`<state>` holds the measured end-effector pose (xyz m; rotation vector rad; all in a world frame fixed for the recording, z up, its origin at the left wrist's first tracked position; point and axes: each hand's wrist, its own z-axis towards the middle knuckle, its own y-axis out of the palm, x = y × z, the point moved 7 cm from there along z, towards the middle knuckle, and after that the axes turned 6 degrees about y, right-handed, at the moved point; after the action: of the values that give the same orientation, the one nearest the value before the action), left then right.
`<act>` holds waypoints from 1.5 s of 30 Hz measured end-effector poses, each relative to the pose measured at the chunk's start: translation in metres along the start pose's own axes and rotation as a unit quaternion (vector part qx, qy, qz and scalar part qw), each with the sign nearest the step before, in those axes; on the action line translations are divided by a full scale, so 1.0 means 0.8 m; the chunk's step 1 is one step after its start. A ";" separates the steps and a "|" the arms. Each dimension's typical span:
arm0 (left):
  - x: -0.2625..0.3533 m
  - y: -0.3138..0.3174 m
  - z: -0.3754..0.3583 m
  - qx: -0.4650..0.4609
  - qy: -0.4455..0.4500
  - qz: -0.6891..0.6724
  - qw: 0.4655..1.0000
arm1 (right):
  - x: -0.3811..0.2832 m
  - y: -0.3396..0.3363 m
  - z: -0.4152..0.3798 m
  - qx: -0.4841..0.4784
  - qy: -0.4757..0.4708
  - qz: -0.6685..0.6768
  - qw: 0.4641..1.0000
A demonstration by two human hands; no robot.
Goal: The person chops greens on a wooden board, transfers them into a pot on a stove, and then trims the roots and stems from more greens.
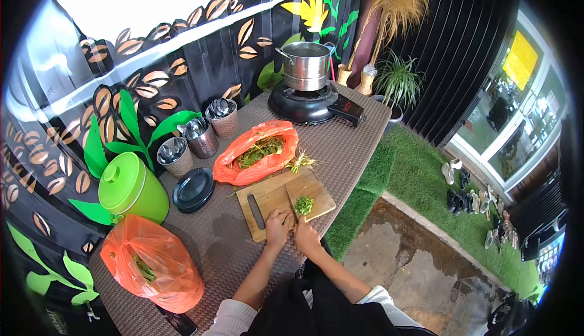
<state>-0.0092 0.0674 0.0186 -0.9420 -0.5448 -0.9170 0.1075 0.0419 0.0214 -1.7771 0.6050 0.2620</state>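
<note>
A wooden cutting board [271,187] with a slot handle lies near the table's front edge. My right hand [307,237] is closed around a knife, whose thin blade [291,198] points away from me over the board. Just right of the blade sits a small heap of chopped greens [304,204]. My left hand [278,224] is on the board, left of the knife, with its fingers curled and pressed down; what they hold, if anything, is hidden. Beyond the board, an orange plastic bag [234,174] lies open with leafy greens [265,151] inside. Pale stem ends [302,162] lie beside it.
A steel pot [306,71] stands on a black portable stove [298,108] at the far end. Along the wall are metal cups of cutlery [202,142], black plates [193,191] and a green lidded bucket [134,193]. A second orange bag [164,275] stands at left.
</note>
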 end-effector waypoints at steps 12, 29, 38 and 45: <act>0.016 -0.004 -0.002 -0.001 0.056 0.033 0.998 | -0.003 0.005 0.002 0.011 -0.012 0.022 1.000; -0.033 0.013 -0.001 0.014 -0.089 -0.113 0.990 | 0.016 -0.006 0.028 -0.007 -0.050 0.041 0.998; -0.006 -0.001 0.001 0.010 0.017 -0.024 1.000 | -0.005 -0.004 0.031 0.006 -0.033 0.017 0.999; -0.016 -0.002 0.000 0.006 0.010 -0.049 0.999 | 0.003 0.001 0.022 0.004 -0.049 -0.004 0.999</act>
<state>-0.0171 0.0720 0.0100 -0.9012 -0.5828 -1.0086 0.1117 0.0575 0.0142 -1.7474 0.5278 0.3398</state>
